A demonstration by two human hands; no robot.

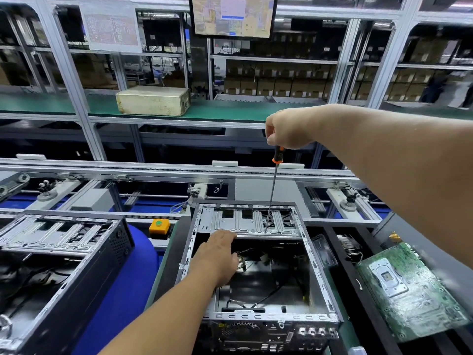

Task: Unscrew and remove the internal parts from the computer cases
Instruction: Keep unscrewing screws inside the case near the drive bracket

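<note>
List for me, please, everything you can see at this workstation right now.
open computer case: 1, silver and black, centre
drive bracket: 1, silver, far end of that case
second computer case: 1, black, left
circuit board: 1, green, right
button box: 1, orange, green button, between the cases
beige box: 1, green shelf behind
monitor: 1, overhead
screwdriver: 1, orange-black handle, tip on bracket
left hand: rests on bracket edge
right hand: grips screwdriver

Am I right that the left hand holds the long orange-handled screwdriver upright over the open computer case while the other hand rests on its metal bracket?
Not quite: the head view shows the right hand holding the long orange-handled screwdriver over the open computer case; the left hand rests by the metal bracket.
</note>
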